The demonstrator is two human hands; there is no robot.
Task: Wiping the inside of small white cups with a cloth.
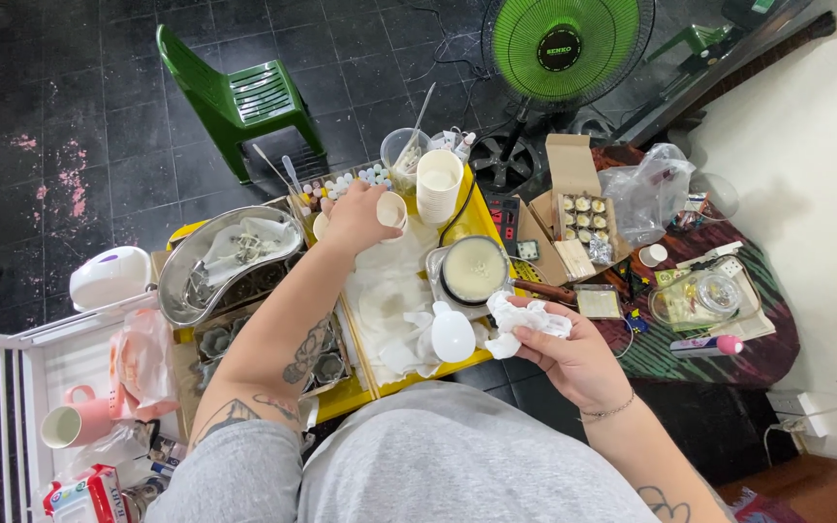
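White crumpled tissue [525,320] is clamped in my right hand [573,360], lower centre-right of frame, just beside the wax-filled melting pot [474,269]. Left hand [358,218] is closed round a small paper cup [392,209] at upper centre, next to the stack of paper cups [438,184]. Hands well apart. Yellow tray [409,373] holds it all, with paper sheets spread across the middle. To do this cleanly, I'd judge: lift the cup straight up, keep it level, don't knock the stack or the dropper bottles [351,182] behind. Keep the tissue clear of the pot rim; looks hot, can't confirm. Steel kidney dish [225,266] at left is out of the way.
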